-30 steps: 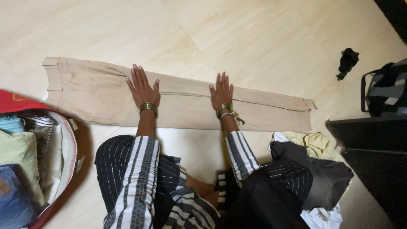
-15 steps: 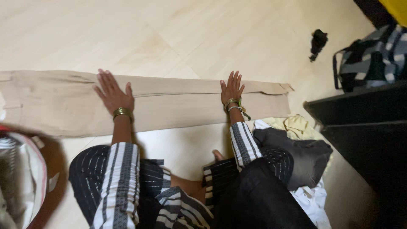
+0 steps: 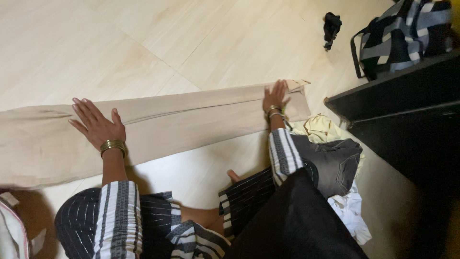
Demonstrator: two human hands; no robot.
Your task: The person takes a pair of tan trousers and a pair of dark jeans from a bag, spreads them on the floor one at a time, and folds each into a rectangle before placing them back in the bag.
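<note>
Beige trousers [image 3: 191,120] lie stretched flat on the pale wooden floor, legs folded together, running from the left edge to the hem at the right. My left hand [image 3: 97,124] presses flat on the cloth near the upper part, fingers spread, gold bangles at the wrist. My right hand [image 3: 275,97] rests flat close to the hem end, bangles on that wrist too. Neither hand grips anything. I sit on the floor in striped black and white clothing.
A pile of clothes [image 3: 335,163] with a dark grey garment and a pale yellow one lies by my right knee. A dark cabinet [image 3: 397,110] stands at right, a checked bag [image 3: 407,33] behind it. A small black cloth [image 3: 331,26] lies beyond. A basket edge [image 3: 12,230] shows at bottom left.
My right hand has slid along the trouser legs toward the hem. The left hand has shifted toward the waist side. The view has turned to the right.
</note>
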